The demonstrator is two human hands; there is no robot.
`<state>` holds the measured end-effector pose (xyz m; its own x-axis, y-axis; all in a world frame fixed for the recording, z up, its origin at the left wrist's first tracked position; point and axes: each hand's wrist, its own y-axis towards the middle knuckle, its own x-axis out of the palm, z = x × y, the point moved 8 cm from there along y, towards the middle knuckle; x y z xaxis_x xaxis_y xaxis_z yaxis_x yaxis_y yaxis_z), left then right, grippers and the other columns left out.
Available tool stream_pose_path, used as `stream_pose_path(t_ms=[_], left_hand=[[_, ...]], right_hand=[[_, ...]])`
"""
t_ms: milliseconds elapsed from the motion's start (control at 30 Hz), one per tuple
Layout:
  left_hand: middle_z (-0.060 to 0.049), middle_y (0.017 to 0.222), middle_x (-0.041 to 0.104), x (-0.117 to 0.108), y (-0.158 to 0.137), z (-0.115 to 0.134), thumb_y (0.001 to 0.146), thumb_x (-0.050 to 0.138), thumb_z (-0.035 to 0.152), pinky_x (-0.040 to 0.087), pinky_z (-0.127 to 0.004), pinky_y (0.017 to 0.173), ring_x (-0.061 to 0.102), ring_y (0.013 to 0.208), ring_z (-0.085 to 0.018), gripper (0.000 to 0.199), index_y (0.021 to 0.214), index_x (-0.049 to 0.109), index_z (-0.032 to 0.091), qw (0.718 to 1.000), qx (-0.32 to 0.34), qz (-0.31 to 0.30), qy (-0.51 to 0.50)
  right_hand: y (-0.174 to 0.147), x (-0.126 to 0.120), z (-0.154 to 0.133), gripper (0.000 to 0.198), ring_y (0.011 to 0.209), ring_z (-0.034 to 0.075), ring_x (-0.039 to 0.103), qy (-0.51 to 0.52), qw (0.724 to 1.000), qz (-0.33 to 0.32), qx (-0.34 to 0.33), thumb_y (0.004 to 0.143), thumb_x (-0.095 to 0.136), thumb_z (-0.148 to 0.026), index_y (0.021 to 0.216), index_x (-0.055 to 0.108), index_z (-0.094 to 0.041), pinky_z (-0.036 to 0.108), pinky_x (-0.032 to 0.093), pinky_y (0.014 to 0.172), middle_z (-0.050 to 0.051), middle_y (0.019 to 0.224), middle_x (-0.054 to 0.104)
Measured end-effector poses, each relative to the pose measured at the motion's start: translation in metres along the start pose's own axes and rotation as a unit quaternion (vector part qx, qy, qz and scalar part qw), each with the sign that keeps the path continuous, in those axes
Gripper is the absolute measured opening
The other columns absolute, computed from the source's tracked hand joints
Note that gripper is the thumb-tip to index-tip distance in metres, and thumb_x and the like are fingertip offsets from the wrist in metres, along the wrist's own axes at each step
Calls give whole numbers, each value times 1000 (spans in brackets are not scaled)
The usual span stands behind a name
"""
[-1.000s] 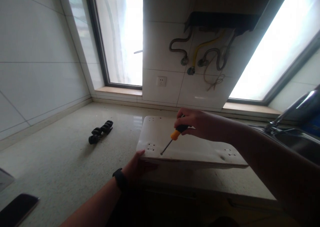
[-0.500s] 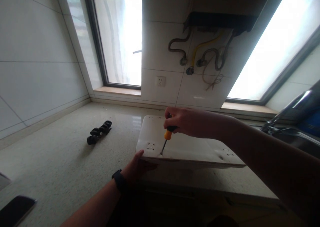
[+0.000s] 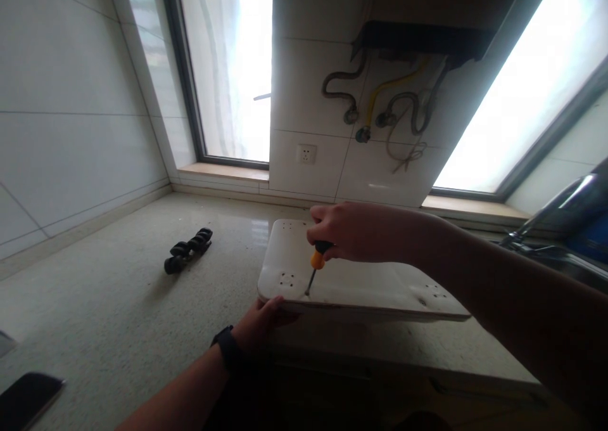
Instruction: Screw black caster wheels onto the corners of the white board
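A white rectangular panel (image 3: 361, 285) with rounded corners and clusters of small holes lies on the counter. My right hand (image 3: 335, 228) is closed round the black and yellow handle of a screwdriver (image 3: 317, 260). Its shaft slants down, and the tip meets a hole near the panel's front edge, left of the middle. At the front left corner my left hand (image 3: 266, 317) grips the panel's edge, thumb on top and fingers underneath, partly in shadow. Several black caster wheels (image 3: 189, 251) lie together on the counter to the left.
The speckled counter (image 3: 109, 323) runs back to a tiled wall with a socket (image 3: 306, 154). A dark phone-like object (image 3: 31, 399) lies at the lower left. Hoses (image 3: 370, 101) hang below a wall unit. A faucet (image 3: 546, 209) and sink are at the right.
My left thumb has shifted slightly down and right along the panel's corner. My right hand has turned a little on the screwdriver, whose tip stays at the same hole.
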<state>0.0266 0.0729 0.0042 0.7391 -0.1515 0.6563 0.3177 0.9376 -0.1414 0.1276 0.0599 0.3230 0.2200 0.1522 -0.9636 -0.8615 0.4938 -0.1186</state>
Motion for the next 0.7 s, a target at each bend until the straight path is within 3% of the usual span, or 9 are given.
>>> stream_pose_path(t_ms=[133, 233, 400, 700], left_hand=[[-20, 131, 68, 3, 0, -1, 89, 71, 46, 47, -53, 108, 66, 119, -36, 60, 137, 58, 14, 999, -20, -29, -12], [-20, 126, 71, 5, -1, -3, 92, 63, 53, 46, -54, 108, 67, 118, -37, 59, 134, 60, 12, 998, -43, -37, -20], [-21, 127, 70, 10, -2, 4, 92, 65, 44, 50, -53, 104, 69, 114, -36, 54, 135, 59, 11, 999, -16, -37, -10], [-17, 127, 70, 12, -6, 8, 96, 58, 30, 54, -48, 101, 69, 113, -32, 49, 141, 52, 12, 998, -47, 1, -52]], right_hand=[[10, -2, -6, 21, 68, 14, 56, -47, 999, -19, 11, 84, 78, -33, 94, 74, -15, 29, 36, 59, 7, 93, 66], [18, -2, -5, 31, 65, 16, 58, -79, 995, -44, 33, 85, 76, -43, 91, 75, -13, 30, 33, 56, 8, 86, 69], [27, -1, 4, 35, 65, 19, 61, -86, 994, -38, 59, 82, 77, -49, 87, 76, -15, 30, 30, 52, 7, 77, 70], [31, 1, -1, 32, 75, 21, 65, -90, 993, -37, 65, 84, 75, -47, 88, 76, -15, 30, 31, 54, 7, 81, 73]])
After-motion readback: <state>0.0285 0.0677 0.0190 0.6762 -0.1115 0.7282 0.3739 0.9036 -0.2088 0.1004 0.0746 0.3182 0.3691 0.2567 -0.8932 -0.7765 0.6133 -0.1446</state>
